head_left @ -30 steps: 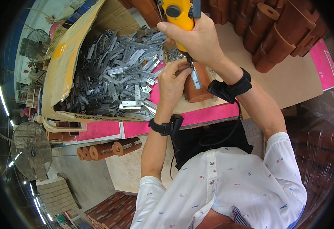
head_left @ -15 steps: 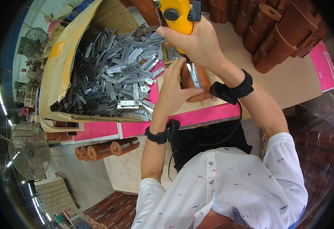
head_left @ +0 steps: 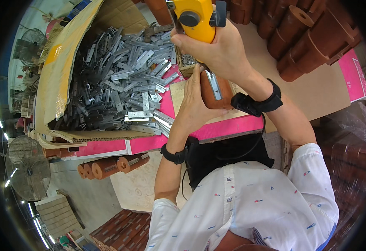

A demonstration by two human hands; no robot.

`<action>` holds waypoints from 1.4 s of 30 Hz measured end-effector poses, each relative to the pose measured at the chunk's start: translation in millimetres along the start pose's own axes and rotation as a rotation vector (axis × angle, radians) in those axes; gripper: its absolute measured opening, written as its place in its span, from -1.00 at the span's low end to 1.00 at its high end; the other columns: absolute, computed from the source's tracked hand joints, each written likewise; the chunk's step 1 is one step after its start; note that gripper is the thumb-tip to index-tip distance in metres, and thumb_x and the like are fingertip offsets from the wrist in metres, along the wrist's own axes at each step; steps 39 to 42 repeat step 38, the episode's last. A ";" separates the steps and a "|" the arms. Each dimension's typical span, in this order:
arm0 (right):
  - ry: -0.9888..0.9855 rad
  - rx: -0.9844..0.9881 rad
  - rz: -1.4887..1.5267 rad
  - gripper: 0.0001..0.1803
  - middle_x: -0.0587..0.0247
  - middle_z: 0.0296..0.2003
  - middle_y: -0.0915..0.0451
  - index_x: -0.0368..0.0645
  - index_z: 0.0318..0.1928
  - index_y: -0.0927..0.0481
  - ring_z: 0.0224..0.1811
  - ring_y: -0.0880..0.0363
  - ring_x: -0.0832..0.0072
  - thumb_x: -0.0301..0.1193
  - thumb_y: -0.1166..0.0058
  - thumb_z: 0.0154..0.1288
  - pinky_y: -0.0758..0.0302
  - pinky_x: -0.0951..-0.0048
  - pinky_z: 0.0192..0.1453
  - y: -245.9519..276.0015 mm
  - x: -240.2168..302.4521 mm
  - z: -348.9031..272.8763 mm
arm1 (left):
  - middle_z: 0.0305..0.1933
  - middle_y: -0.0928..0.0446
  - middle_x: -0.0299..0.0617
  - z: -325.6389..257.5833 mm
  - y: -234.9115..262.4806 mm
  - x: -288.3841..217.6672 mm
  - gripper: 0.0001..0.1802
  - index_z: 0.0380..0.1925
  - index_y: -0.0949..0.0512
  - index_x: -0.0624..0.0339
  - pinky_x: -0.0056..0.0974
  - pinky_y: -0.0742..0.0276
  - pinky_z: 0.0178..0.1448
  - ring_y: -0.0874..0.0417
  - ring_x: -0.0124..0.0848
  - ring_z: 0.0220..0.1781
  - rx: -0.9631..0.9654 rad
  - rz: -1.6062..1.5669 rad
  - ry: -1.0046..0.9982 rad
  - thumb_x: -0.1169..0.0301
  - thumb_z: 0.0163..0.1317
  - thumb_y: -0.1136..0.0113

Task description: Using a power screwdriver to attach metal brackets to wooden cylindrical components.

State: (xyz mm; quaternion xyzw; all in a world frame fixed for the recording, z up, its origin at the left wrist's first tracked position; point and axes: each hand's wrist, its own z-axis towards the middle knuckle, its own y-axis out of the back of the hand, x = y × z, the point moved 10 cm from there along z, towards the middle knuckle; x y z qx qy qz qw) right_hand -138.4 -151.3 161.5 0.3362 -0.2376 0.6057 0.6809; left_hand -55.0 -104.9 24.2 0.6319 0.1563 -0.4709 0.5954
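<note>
My right hand [head_left: 222, 50] is wrapped round a yellow power screwdriver [head_left: 204, 28], its tip pointing down at the far end of a slim metal bracket [head_left: 215, 87]. The bracket lies along the top of a reddish-brown cylinder [head_left: 226, 85] on the workbench. My left hand [head_left: 193, 98] grips the cylinder from the left, fingers up by the driver's tip and thumb round the near end. The screw, if any, is hidden. Left of it, a big cardboard box [head_left: 57, 79] holds a heap of similar metal brackets [head_left: 128, 71].
A small box of screws [head_left: 187, 59] sits behind the cylinder. Brown cylinders [head_left: 289, 33] stand grouped at the far right. Several more [head_left: 107, 167] lie below the pink bench edge [head_left: 233, 126]. A cable hangs from my right wristband [head_left: 256, 101].
The screwdriver and my right hand have shifted slightly. My left thumb has slid toward the cylinder's near end, uncovering the near end of the bracket. The whole view has moved a little.
</note>
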 end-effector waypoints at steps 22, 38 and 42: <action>-0.117 0.014 0.145 -0.54 0.27 -0.40 -0.62 -0.23 -0.07 -0.47 -0.38 -0.59 0.56 -0.27 -0.37 0.13 -0.54 0.48 -0.27 -0.1 -18.5 -8.1 | 0.40 -0.06 0.28 0.1 -1.2 3.2 0.44 0.42 0.19 0.40 -0.03 -0.02 0.51 -0.07 0.09 0.47 -0.036 0.005 -0.030 0.07 -0.30 -0.62; -0.132 -0.082 0.173 -0.60 0.23 -0.37 -0.62 -0.20 -0.15 -0.53 -0.37 -0.60 0.44 -0.27 -0.38 0.08 -0.53 0.40 -0.22 10.8 -22.2 -12.7 | 0.42 -0.21 0.02 102.4 25.4 40.1 -0.07 0.39 -0.18 0.00 -0.07 -0.33 0.37 -0.30 -0.06 0.40 0.211 0.315 -0.014 0.30 -0.02 -0.38; -0.132 -0.082 0.173 -0.60 0.23 -0.37 -0.62 -0.20 -0.15 -0.53 -0.37 -0.60 0.44 -0.27 -0.38 0.08 -0.53 0.40 -0.22 10.8 -22.2 -12.7 | 0.42 -0.21 0.02 102.4 25.4 40.1 -0.07 0.39 -0.18 0.00 -0.07 -0.33 0.37 -0.30 -0.06 0.40 0.211 0.315 -0.014 0.30 -0.02 -0.38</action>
